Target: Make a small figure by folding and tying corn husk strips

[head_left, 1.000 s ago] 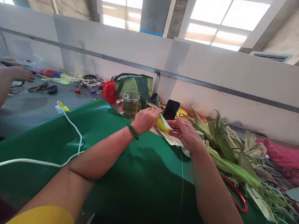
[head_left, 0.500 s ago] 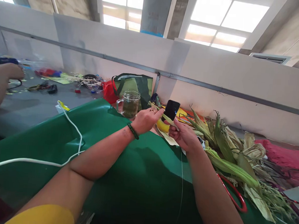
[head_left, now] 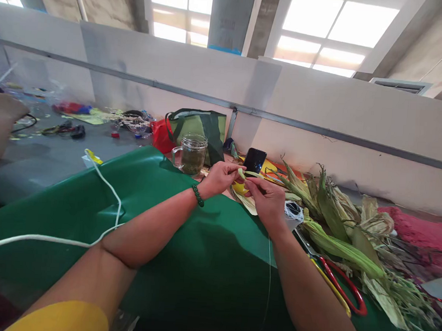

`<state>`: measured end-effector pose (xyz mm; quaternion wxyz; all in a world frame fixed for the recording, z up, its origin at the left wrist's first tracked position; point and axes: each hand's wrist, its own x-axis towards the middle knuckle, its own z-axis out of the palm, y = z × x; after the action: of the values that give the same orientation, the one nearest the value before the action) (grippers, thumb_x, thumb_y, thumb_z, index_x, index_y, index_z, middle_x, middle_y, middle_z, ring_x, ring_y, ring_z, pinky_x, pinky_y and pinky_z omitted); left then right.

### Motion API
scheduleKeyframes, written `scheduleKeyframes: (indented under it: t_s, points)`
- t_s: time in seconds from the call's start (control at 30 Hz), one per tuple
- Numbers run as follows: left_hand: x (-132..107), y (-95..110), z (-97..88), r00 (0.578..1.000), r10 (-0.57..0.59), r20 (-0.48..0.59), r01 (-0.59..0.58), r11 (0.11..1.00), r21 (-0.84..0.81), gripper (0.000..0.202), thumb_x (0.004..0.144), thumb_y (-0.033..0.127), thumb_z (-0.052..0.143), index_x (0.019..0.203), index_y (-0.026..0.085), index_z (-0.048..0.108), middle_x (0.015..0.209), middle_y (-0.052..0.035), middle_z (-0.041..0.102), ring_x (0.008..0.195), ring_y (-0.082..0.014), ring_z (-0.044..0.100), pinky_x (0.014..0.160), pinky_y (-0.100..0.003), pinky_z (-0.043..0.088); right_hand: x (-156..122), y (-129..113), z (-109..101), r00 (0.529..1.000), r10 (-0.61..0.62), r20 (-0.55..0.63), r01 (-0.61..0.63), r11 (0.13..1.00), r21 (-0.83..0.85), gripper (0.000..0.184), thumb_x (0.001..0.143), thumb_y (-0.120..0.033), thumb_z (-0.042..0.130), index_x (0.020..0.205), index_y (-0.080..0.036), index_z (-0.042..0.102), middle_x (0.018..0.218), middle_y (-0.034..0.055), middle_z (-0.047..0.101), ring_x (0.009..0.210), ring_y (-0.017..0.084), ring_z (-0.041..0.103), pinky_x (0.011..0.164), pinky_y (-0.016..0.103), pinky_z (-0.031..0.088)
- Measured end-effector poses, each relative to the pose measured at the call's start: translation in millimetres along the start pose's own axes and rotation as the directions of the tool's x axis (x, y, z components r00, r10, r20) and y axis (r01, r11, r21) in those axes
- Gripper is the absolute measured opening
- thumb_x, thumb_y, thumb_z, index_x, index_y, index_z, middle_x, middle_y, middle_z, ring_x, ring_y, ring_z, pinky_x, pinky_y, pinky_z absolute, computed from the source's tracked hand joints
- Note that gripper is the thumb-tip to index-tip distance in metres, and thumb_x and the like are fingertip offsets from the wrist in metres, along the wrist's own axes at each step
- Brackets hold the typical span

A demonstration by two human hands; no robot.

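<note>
Between my hands is a pale green strip of corn husk (head_left: 253, 175), bent at its left end. My left hand (head_left: 219, 180), with a green bead bracelet at the wrist, pinches that bent end. The fingers of my right hand (head_left: 270, 201) are closed on the strip from the right, just below it. Right behind the fingers stands a dark phone (head_left: 254, 160). Something yellow (head_left: 239, 187) and a pale husk piece (head_left: 249, 204) lie under the hands. A spool of white thread (head_left: 293, 210) sits beside my right wrist.
A glass mug (head_left: 192, 156) of greenish liquid stands left of the hands before a green bag (head_left: 199, 126). Corn husks (head_left: 336, 232) and scissors with red and yellow handles (head_left: 343, 285) lie right. A white cable (head_left: 44, 238) crosses the green mat (head_left: 215, 265). Another person's hand (head_left: 5, 110) is far left.
The husk strip has gone from slanting and straight to bent at its left end. My right hand has turned over and closed in toward my left. The thread spool and scissors show more now.
</note>
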<state>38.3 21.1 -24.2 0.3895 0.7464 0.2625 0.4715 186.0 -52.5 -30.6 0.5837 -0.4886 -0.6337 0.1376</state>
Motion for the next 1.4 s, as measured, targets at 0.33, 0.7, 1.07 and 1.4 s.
scheduleKeyframes:
  t_s: [0.33,0.7,1.07,1.4]
  points:
    - [-7.7,18.8,0.2,0.973,-0.074,0.219,0.13,0.958,-0.254,0.036,0.07,0.033,0.078,0.096,0.008,0.073,0.079,-0.0062,0.074,0.074,-0.0148,0.069,0.073,-0.026,0.056,-0.6,3.4,-1.2,0.995,-0.064,-0.081,0.049,0.983,-0.178,0.025,0.082,-0.046,0.064,0.077,-0.021,0.07,0.067,0.0033,0.071,0.062,0.02,0.067,0.059,0.031,0.049]
    - [-7.8,20.1,3.0,0.994,-0.043,0.105,0.068,0.967,-0.247,0.035,0.072,0.043,0.075,0.087,0.011,0.075,0.078,-0.0045,0.071,0.072,-0.0118,0.06,0.068,-0.022,0.05,-5.5,0.0,-2.3,0.934,-0.354,0.036,0.327,0.813,-0.482,0.024,0.091,-0.033,0.055,0.074,-0.023,0.068,0.069,0.0041,0.071,0.063,0.017,0.063,0.063,0.029,0.043]
    - [-9.2,19.1,8.2,0.965,-0.199,0.171,0.254,0.869,-0.424,0.036,0.06,0.038,0.082,0.081,0.01,0.075,0.066,-0.0006,0.065,0.062,-0.0083,0.054,0.063,-0.021,0.045,-2.4,-5.1,3.3,0.631,-0.742,0.229,0.619,0.303,-0.725,0.013,0.091,-0.016,0.057,0.082,-0.023,0.064,0.081,0.0036,0.066,0.081,0.02,0.052,0.074,0.031,0.041]
    - [-11.5,10.9,15.6,0.93,-0.293,0.222,0.368,0.762,-0.534,0.038,0.061,0.031,0.081,0.092,0.01,0.075,0.067,-0.0008,0.065,0.056,-0.0058,0.051,0.055,-0.018,0.039,-3.4,2.3,7.8,0.617,-0.777,0.125,0.671,0.436,-0.599,0.014,0.088,-0.014,0.057,0.078,-0.022,0.06,0.077,0.003,0.067,0.075,0.018,0.058,0.07,0.029,0.046]
